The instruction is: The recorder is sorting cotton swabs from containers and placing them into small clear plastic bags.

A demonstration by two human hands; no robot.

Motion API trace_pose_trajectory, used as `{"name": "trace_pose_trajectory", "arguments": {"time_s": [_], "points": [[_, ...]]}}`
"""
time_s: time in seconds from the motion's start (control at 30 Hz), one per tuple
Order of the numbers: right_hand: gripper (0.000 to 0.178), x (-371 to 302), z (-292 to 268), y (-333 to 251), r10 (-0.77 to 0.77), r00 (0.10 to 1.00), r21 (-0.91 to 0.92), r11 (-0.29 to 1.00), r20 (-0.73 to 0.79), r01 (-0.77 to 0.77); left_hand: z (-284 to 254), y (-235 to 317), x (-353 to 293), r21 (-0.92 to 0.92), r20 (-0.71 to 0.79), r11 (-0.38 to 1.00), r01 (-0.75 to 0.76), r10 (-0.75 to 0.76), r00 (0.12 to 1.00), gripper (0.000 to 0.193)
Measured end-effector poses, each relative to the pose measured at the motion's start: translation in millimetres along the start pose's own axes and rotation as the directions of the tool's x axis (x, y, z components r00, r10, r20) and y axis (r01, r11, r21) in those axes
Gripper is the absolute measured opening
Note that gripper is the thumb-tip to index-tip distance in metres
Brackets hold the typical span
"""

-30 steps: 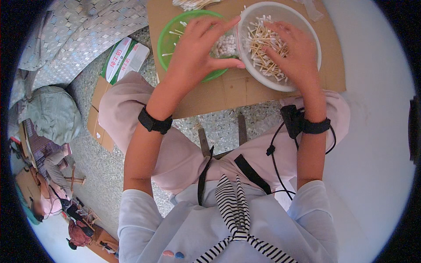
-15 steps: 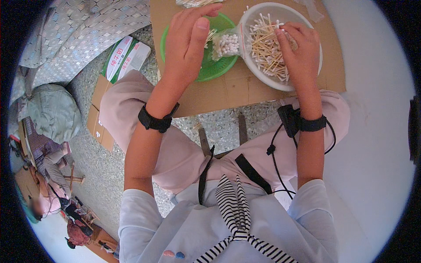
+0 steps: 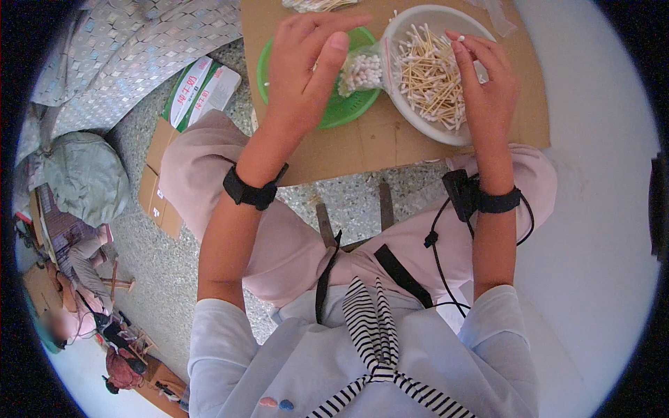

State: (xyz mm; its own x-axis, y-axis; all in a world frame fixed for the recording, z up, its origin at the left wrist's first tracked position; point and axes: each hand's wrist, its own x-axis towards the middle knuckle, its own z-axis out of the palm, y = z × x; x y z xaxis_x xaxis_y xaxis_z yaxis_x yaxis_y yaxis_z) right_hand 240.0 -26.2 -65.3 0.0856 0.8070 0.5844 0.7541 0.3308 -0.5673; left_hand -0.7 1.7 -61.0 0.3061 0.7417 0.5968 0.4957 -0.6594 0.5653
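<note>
Over the green basket (image 3: 352,108) my left hand (image 3: 301,80) is open, its fingers stretched and the thumb apart; its palm side is partly hidden. Beside its thumb, a clear plastic bag (image 3: 376,56) holding a bundle of cotton swabs (image 3: 364,72) lies across the basket's right side, its red-lined edge against the white bowl (image 3: 446,136). A loose heap of cotton swabs (image 3: 428,76) with wooden sticks fills much of that bowl. At the bowl's right rim my right hand (image 3: 493,87) pinches a cotton swab (image 3: 461,39) between thumb and forefinger; only its white tip shows clearly.
Both containers stand on a cardboard sheet (image 3: 390,150). More swabs (image 3: 320,5) lie at its far edge, and clear plastic (image 3: 498,17) at the far right. A white wall (image 3: 592,174) rises on the right. Cartons (image 3: 205,94) stand on the floor to the left.
My right hand has drawn back slightly to the right from the heap, with a swab tip at its fingertips. My left hand has shifted slightly right, and the swabs beside its thumb are now hidden.
</note>
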Motion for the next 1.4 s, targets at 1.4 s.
{"name": "trace_pose_trajectory", "arguments": {"time_s": [1.4], "points": [[0.022,-22,9,-43,0.148,0.898,0.591,0.707,0.414,-0.389,3,16,-6,0.008,-0.035,1.0,-0.023,0.024,0.999,0.007]]}}
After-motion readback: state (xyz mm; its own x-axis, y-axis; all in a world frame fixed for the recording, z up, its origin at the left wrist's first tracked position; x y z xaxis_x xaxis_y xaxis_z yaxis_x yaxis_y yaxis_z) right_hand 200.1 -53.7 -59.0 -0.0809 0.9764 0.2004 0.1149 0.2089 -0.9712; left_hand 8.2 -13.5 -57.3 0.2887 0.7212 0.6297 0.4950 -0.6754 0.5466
